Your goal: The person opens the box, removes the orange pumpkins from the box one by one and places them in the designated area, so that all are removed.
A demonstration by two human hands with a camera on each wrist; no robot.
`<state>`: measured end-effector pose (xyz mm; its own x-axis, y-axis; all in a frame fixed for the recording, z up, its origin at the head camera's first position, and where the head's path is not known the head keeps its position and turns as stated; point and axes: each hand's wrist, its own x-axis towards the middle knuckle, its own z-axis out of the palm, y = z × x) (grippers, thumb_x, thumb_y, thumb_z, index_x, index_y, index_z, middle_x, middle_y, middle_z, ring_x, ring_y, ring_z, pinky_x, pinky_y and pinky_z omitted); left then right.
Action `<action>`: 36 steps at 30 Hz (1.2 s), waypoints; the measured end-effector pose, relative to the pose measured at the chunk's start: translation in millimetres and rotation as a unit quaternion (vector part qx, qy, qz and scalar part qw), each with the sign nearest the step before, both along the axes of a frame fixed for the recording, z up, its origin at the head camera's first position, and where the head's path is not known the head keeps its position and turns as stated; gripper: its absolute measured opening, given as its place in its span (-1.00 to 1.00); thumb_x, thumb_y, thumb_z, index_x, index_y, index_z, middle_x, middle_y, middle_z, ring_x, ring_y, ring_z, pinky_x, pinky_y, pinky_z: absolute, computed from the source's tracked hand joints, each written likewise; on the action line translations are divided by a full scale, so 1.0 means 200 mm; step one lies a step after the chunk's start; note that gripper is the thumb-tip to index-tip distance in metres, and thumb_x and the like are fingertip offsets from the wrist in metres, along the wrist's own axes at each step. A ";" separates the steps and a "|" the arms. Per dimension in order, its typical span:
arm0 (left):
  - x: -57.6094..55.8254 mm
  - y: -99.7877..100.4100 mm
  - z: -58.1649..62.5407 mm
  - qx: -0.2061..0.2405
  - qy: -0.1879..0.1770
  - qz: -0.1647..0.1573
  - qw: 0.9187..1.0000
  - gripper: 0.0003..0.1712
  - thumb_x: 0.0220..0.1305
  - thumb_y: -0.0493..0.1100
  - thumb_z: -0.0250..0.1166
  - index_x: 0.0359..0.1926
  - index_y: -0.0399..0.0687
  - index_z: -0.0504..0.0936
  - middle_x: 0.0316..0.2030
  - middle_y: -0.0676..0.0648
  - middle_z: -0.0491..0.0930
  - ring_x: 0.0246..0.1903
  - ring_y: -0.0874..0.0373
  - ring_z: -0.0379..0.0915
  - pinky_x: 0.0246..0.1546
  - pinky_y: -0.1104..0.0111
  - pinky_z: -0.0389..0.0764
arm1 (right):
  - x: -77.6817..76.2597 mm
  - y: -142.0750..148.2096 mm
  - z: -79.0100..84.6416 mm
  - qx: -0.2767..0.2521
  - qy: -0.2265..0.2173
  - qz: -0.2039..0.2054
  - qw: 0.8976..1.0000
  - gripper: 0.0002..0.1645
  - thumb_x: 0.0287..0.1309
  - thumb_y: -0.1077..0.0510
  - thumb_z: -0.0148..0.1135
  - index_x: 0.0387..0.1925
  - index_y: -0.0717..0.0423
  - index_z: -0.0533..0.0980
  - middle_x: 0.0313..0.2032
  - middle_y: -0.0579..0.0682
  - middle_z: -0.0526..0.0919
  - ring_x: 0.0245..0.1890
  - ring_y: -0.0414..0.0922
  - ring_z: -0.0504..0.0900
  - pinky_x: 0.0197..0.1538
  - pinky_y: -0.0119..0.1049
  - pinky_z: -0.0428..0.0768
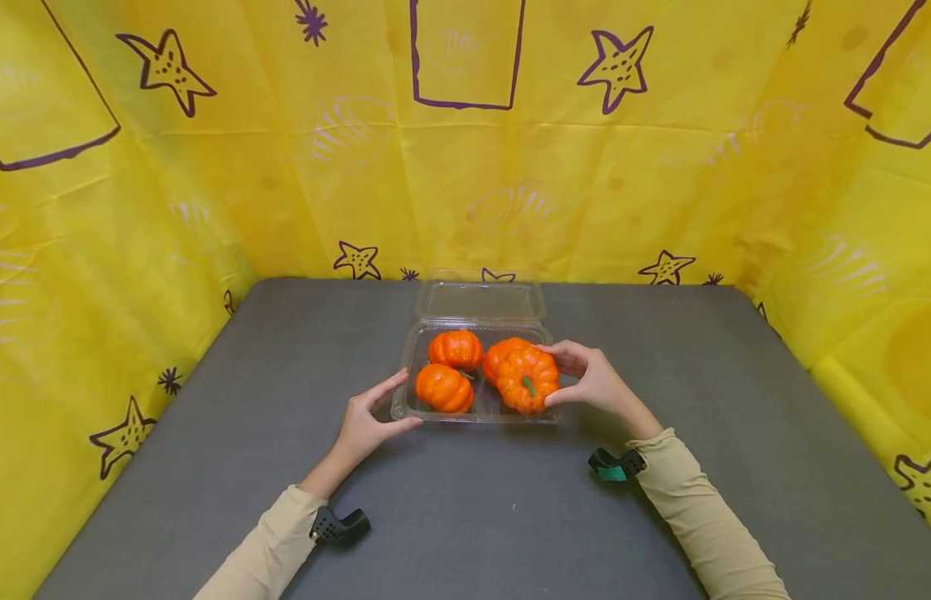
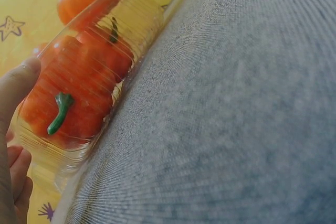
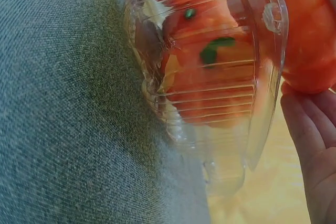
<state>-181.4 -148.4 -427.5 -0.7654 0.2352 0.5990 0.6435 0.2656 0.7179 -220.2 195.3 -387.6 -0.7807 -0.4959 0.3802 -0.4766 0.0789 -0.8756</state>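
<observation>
A clear plastic clamshell container (image 1: pixel 480 415) lies on the table with its lid (image 1: pixel 482 302) folded back. Two small orange pumpkins (image 1: pixel 444 389) sit in its left half, and another orange pumpkin (image 1: pixel 503 357) is at the right, partly hidden. My right hand (image 1: pixel 596 385) holds a fourth-looking ribbed pumpkin (image 1: pixel 527 380) by its side, over the container's right part; the right wrist view shows this pumpkin (image 3: pixel 310 35) above the rim. At the front left corner, my left hand (image 1: pixel 363 423) grips the container, its thumb (image 2: pixel 23 80) against the rim.
The grey cloth-covered table (image 1: pixel 480 517) extends around the container. Behind it and at both sides hangs a yellow curtain (image 1: pixel 450 192) printed with stars and fish bones. A black wrist camera band (image 1: pixel 341 527) is on the left sleeve, another band (image 1: pixel 617 465) on the right.
</observation>
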 end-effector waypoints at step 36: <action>-0.01 0.00 -0.01 -0.003 0.010 0.002 1.000 -0.30 -0.42 -0.52 0.48 -0.09 -0.58 0.46 -0.07 -0.43 0.44 -0.07 -0.26 0.37 -0.02 0.41 0.37 | -0.05 0.10 -0.03 -0.095 -0.034 -0.013 0.995 -0.20 -0.29 0.38 0.43 0.01 0.62 0.23 0.03 -0.13 0.45 0.01 -0.21 0.44 -0.07 -0.33 0.48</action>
<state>-183.8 -148.7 -430.2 -0.7537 0.2358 0.6135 0.6572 0.2717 0.7030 -230.6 215.8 -394.1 -0.8193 -0.3990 0.4119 -0.4165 -0.0796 -0.9056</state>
